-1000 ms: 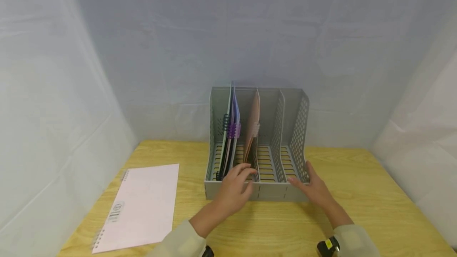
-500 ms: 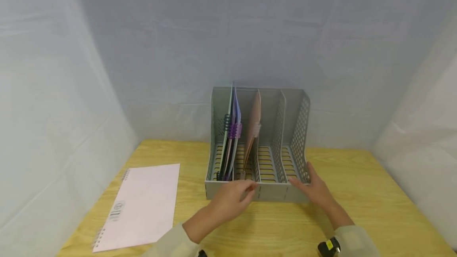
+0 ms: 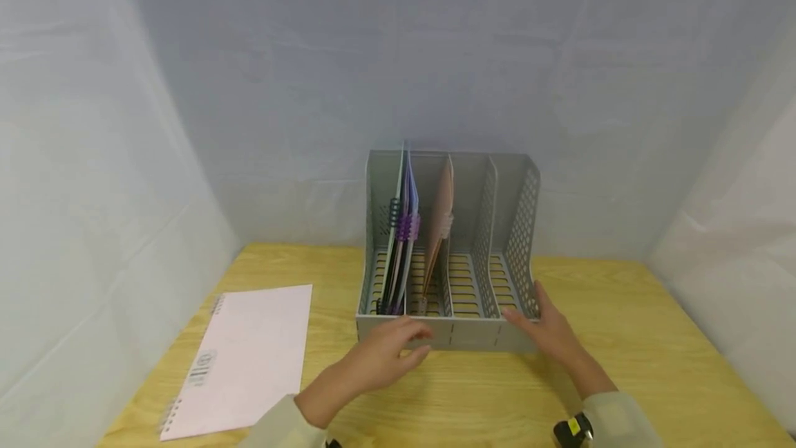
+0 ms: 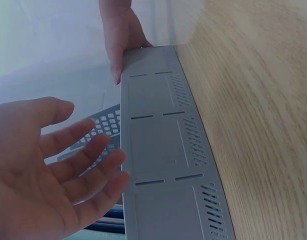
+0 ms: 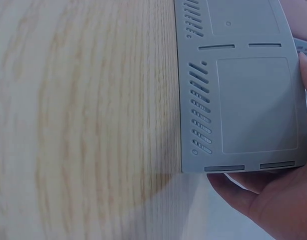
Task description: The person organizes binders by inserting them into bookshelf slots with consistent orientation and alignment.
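Note:
A grey desktop file organizer [image 3: 472, 336] with several upright compartments stands on the table. My right hand [image 3: 553, 334] grips its front right corner, thumb over the front lip and fingers along the outer side; the right wrist view shows that hand [image 5: 278, 200] too. My left hand [image 3: 382, 358] hovers just before the front panel, holding nothing. In the left wrist view the left hand's relaxed fingers [image 4: 88, 165] are spread beside the panel. Spiral notebooks with dark and purple rings [image 3: 407, 227] lean in the leftmost compartment. A pinkish-brown notebook [image 3: 440, 206] leans against a divider in the second one.
A pink spiral notebook [image 3: 249, 365] lies flat at the left of the wooden table [image 3: 622, 337]. White sheeting [image 3: 298, 88] hangs behind and at both sides. Dark wrist devices, such as the one on the right sleeve [image 3: 573, 428], are strapped at the cuffs.
My left hand has drawn back from the second compartment, down and to the left, out of the organizer. My right hand and the notebooks have stayed nearly in place.

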`<control>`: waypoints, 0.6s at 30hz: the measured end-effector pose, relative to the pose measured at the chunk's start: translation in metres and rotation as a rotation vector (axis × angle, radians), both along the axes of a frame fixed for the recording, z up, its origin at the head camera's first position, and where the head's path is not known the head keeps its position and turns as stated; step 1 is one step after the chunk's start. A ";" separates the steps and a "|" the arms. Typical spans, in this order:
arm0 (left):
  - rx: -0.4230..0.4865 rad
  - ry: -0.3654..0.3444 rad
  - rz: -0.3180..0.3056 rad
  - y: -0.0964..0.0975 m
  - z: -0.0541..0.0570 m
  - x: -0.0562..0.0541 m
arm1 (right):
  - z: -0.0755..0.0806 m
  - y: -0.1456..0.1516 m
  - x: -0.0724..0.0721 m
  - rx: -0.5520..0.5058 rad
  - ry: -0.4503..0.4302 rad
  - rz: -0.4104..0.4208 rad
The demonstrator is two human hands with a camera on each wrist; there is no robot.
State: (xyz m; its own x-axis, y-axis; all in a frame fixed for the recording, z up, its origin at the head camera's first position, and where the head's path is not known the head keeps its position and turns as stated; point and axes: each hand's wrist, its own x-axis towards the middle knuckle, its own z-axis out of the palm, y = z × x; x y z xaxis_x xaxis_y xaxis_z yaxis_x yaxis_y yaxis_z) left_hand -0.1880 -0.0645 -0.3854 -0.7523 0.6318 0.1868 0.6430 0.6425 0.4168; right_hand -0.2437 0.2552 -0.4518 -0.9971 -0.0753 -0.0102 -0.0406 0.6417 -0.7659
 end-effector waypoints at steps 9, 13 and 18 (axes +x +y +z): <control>-0.056 -0.106 -0.092 -0.020 -0.001 -0.005 | -0.002 -0.002 0.000 -0.007 0.014 -0.004; -0.049 -0.154 -0.103 -0.030 0.001 -0.007 | -0.004 -0.003 -0.001 -0.006 0.008 -0.012; -0.041 -0.188 -0.129 -0.044 0.002 -0.007 | -0.003 -0.003 -0.001 -0.003 -0.004 -0.006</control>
State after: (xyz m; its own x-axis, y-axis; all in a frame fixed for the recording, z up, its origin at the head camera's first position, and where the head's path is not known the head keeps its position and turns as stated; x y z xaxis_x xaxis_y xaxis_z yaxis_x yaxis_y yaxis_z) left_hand -0.1948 -0.1087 -0.3830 -0.6839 0.7292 0.0229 0.6344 0.5789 0.5123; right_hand -0.2450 0.2519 -0.4553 -0.9975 -0.0696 -0.0139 -0.0340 0.6399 -0.7677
